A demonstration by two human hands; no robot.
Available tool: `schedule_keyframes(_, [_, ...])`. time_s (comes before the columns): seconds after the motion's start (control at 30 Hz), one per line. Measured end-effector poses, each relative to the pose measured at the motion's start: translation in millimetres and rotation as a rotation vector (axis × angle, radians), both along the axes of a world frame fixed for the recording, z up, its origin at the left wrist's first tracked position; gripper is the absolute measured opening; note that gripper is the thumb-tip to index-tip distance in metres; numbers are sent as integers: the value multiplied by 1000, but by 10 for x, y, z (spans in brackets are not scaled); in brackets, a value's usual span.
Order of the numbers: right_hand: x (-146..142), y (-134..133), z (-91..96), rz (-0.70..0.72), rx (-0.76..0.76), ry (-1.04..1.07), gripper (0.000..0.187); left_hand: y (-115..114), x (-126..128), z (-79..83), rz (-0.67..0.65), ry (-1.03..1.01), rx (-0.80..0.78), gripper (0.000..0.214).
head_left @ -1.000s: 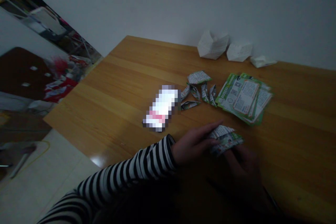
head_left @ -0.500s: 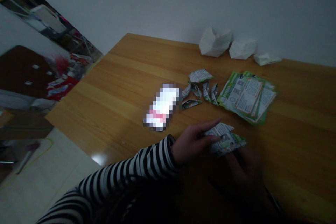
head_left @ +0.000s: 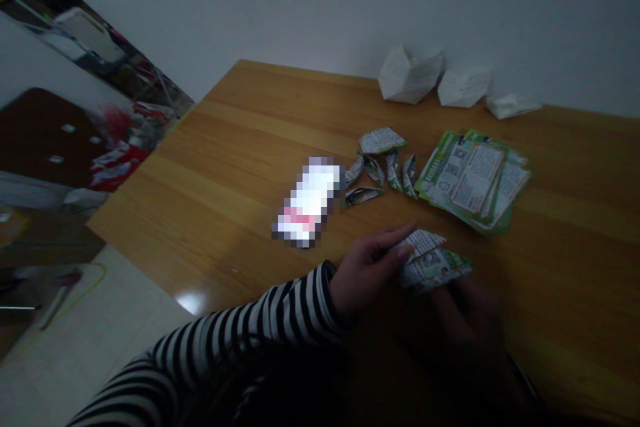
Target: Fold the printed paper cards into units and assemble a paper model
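My left hand [head_left: 370,267], in a black-and-white striped sleeve, pinches the left edge of a folded printed paper piece [head_left: 431,267] on the wooden table [head_left: 225,167]. My right hand [head_left: 467,320] lies in deep shadow just below the paper and grips its lower right side, though its fingers are hard to make out. Beyond the hands lie several small folded paper pieces [head_left: 383,170] and a fanned stack of green printed leaflets [head_left: 473,180].
A pixelated bright phone-like object [head_left: 309,203] lies left of the folded pieces. Three white folded paper shapes [head_left: 410,75] stand against the wall at the table's back edge. The table's left edge drops to a tiled floor [head_left: 75,347] with clutter beyond.
The fingers of my left hand have curled in over the paper's left edge, and the paper has shifted slightly. The view has drifted a little.
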State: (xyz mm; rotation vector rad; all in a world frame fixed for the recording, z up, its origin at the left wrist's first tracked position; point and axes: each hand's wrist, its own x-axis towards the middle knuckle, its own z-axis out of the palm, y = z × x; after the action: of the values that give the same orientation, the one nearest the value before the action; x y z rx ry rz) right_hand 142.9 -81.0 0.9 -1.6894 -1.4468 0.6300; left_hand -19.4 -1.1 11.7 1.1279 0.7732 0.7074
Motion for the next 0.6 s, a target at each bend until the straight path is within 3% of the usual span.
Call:
schedule_keyframes(0.33, [-15, 9, -15, -12, -12, -18, 25, -1, 0, 23, -10, 38, 98, 46])
schedule_keyframes(0.6, [-19, 19, -5, -22, -47, -6, 26, -39, 24, 48, -26, -48, 36, 45])
